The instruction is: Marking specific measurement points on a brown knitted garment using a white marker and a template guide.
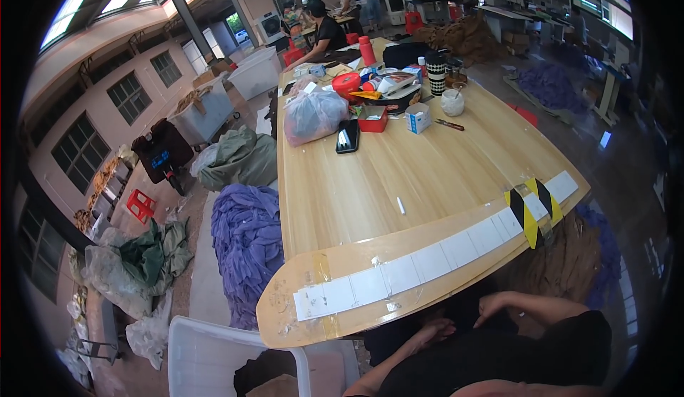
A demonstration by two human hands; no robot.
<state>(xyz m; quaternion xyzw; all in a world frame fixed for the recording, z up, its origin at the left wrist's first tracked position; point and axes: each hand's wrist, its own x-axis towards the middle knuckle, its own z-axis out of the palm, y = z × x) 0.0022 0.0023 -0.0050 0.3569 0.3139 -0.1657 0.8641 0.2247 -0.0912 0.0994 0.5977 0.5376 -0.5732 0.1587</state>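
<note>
Both hands are low, below the table's near edge and over my dark-clothed lap. My left hand (435, 330) lies with its fingers loosely stretched toward the right, nothing visible in it. My right hand (490, 307) is a little higher and to the right, its fingers curled and pointing down; what they may hold is hidden against the dark cloth. Neither touches the tabletop. Just beyond them, a strip of white paper pieces (417, 263) runs along a tan board (285, 297) at the table's near edge. Black-and-yellow tape (524, 219) crosses its right part.
Farther up the wooden table (342, 197) are a phone (347, 137), a plastic bag (315, 115), a red box (372, 118), a small white-blue box (418, 118) and a patterned cup (436, 76). A white bin (189, 347) and purple fabric (246, 247) stand left. Several people work far back.
</note>
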